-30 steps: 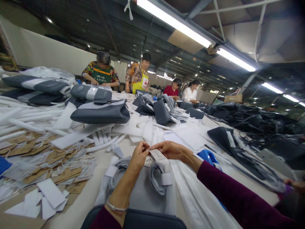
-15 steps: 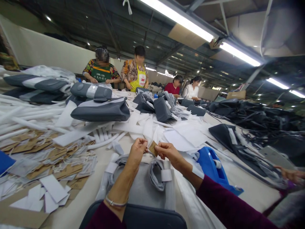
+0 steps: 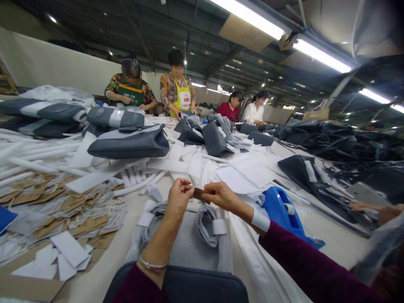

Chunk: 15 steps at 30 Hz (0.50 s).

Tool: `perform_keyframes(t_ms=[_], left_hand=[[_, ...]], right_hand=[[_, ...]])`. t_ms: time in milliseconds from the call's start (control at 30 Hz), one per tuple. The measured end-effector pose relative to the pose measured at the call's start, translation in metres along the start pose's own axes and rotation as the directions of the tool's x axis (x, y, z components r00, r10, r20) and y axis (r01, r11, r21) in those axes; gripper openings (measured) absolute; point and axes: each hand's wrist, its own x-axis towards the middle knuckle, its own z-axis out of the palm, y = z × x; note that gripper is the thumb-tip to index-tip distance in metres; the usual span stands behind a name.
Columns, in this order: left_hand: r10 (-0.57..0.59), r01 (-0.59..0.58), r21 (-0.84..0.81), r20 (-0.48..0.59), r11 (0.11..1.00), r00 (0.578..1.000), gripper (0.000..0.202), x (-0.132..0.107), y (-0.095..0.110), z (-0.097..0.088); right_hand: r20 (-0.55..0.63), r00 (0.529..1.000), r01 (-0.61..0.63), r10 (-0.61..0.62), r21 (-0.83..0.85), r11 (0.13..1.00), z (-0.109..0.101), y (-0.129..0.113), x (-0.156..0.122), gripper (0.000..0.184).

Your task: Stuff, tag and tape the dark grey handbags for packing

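Left hand (image 3: 178, 198): fingers curled, pinching the brown tag (image 3: 199, 194) at its 9 o'clock end.
Right hand (image 3: 221, 196): fingertips closed on the tag's 3 o'clock end.

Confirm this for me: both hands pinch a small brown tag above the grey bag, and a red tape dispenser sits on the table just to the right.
One detail is off: the tape dispenser is blue, not red, as the head view shows. The rest holds: the left hand and right hand pinch the small brown tag between them above the grey bag, and the dispenser sits on the table to the right.
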Motion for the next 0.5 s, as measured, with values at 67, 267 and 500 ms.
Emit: perform_keyframes(t_ms=[67, 267, 500], left_hand=[[0.035, -0.035, 0.028, -0.004, 0.999, 0.999, 0.031, 0.002, -0.002, 0.000], [0.168, -0.160, 0.156, -0.039, 0.975, 0.985, 0.027, 0.003, 0.000, 0.002], [0.177, -0.161, 0.182, -0.076, 0.970, 0.981, 0.027, 0.001, 0.002, 0.000]], right_hand=[[-0.026, 1.000, 0.011, -0.015, -0.160, 0.987, 0.000, -0.008, 0.002, 0.024], [-0.086, 0.996, 0.000, -0.037, -0.401, 0.916, 0.005, -0.024, 0.003, 0.016], [-0.136, 0.989, -0.084, 0.054, -0.229, 0.970, 0.009, -0.023, -0.001, 0.017]])
